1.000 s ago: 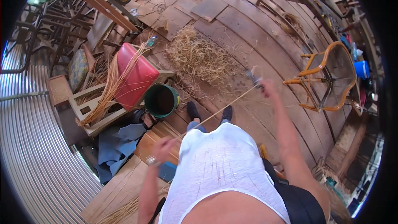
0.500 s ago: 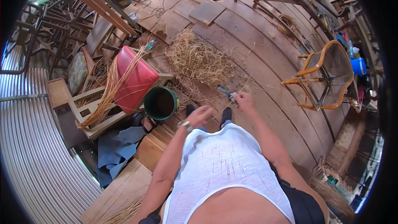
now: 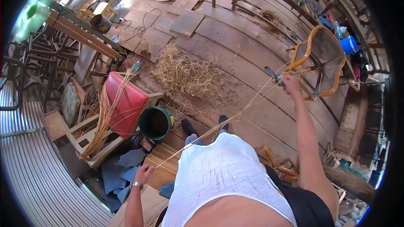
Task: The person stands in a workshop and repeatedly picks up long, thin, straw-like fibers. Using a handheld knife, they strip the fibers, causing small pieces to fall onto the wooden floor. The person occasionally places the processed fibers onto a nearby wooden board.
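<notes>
Grip first: your left hand (image 3: 144,173) is closed, its fingers pinched on the lower end of a pale strip (image 3: 240,114), and your right hand (image 3: 289,85) is wrapped around a dark tool (image 3: 273,76), fingers together. You have the strip stretched on a slant between your hands, past the front of your white shirt (image 3: 219,164) and over the floor (image 3: 256,109); its far end splits into thin strands near the tool, and you cannot tell whether the tool bites on it. Ahead of your dark shoes (image 3: 189,127) lies a heap of curly shavings (image 3: 185,71). On your left stands a green bucket (image 3: 170,121), just beside a red cushion (image 3: 128,103) with long strands (image 3: 102,120) draped over it. On your right sits a cane chair (image 3: 309,50), near the tool
</notes>
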Motion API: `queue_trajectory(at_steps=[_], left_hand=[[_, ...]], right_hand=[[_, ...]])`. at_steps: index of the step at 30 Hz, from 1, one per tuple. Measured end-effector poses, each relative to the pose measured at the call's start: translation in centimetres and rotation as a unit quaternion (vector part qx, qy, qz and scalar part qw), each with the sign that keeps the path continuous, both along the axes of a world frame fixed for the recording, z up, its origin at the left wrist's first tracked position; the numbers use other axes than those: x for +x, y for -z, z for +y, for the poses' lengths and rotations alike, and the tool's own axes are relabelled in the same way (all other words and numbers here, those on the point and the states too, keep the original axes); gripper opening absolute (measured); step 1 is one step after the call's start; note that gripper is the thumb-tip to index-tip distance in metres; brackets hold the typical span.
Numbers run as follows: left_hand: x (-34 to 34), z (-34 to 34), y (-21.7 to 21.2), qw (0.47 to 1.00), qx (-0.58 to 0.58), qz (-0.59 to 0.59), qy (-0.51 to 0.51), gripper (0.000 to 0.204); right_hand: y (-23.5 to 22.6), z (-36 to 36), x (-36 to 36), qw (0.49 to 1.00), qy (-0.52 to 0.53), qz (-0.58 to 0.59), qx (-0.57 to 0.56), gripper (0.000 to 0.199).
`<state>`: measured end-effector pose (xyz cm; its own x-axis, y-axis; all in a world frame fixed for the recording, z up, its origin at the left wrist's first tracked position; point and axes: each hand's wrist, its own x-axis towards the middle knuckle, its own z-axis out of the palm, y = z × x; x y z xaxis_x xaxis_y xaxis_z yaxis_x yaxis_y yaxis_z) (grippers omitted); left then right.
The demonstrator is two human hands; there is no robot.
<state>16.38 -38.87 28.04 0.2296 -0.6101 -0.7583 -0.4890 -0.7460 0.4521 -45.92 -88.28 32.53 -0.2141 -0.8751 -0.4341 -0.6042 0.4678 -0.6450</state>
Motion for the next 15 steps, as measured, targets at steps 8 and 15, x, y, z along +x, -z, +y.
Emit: queue_trajectory(at_steps=[8,15], left_hand=[[-10.5,-17.3,2.3,0.992,-0.123,0.033,0.015,0.082],[-25.5,-30.9,5.2,0.934,-0.044,0.35,-0.045,0.044]], right_hand=[[8.4,8.4,14.3,0.995,-0.089,-0.049,-0.008,0.039],[9.3,13.1,21.4,0.985,-0.098,-0.142,-0.026,0.037]])
